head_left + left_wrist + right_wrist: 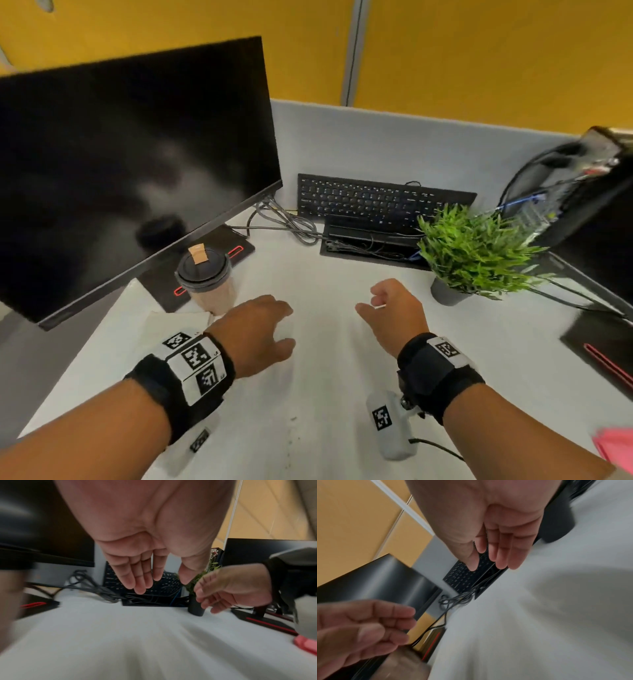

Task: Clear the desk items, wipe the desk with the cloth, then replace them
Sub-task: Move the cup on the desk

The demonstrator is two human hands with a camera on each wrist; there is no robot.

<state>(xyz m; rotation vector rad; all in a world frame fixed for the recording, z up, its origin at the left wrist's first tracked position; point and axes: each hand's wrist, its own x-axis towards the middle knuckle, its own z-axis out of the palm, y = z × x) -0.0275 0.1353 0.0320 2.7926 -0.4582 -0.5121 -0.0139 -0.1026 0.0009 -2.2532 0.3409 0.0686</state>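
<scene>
Both hands hover over the middle of the white bench (308,394), the left hand (255,330) palm down with fingers relaxed and holding nothing, the right hand (394,313) loosely spread and equally empty. A lidded paper cup (207,281) stands just left of the left hand at the monitor (130,171) base, and a potted plant (472,250) stands right of the right hand (pot dark grey). The keyboard (373,200) leans at the far edge, and a pink thing (613,445), perhaps the cloth, lies at the near right edge.

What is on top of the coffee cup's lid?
A small tan paper tab lies on the black lid of the coffee cup. The lid hides whatever is inside.
</scene>
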